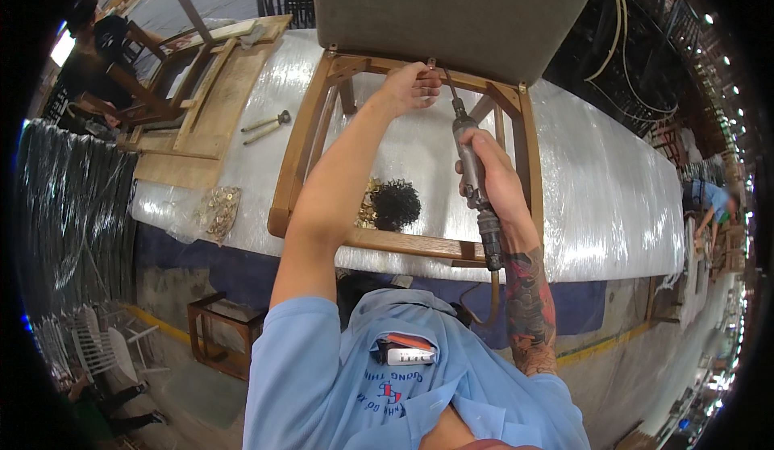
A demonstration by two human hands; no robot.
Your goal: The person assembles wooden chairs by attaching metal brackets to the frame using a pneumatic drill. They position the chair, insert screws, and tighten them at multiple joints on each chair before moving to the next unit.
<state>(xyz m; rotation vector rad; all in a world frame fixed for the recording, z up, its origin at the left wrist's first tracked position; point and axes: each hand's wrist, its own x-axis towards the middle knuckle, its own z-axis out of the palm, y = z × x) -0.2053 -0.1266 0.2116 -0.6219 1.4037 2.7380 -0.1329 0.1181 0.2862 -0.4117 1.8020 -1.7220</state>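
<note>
- The way to the far rail of the wooden chair frame (407, 156) is closed from above by the grey upholstered seat pad (451, 15) — only a narrow gap is left beneath it.
- That gap is taken up by the left hand (409, 87) and the pneumatic screwdriver (472, 168) held in the right hand (496, 180).
- Inside the frame, open tabletop is found to the right; the pile of black screws (395, 204) and brass fittings (371, 208) blocks the near left.
- Left of the frame, a strip of wrapped table (613, 192) is interrupted by pliers (266, 125) and a bag of brass hardware (216, 212) — beyond them a second wooden frame (201, 87) bars the way.
</note>
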